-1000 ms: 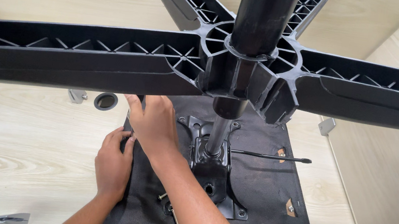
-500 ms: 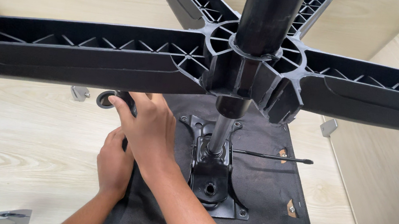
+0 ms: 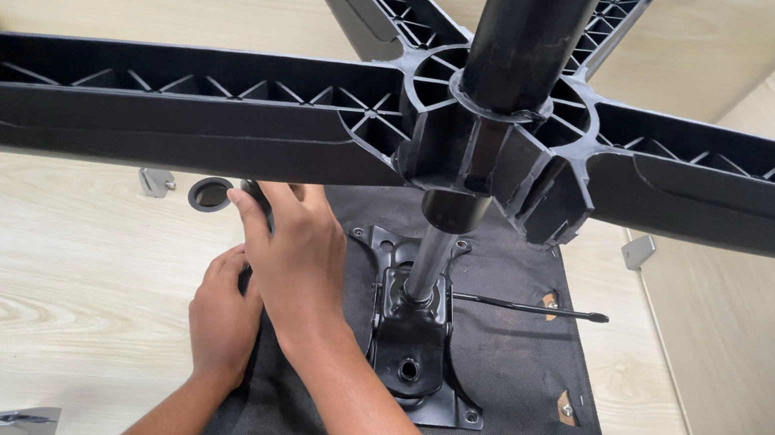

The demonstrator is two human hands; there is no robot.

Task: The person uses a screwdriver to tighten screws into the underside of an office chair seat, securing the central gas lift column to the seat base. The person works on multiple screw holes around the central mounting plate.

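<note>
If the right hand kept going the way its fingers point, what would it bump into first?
Probably the black chair-base arm above and ahead of the right hand, though depth is unclear; it might pass beneath, near the small black ring.

No packages, labels, signs or screens show anywhere in this view.
</note>
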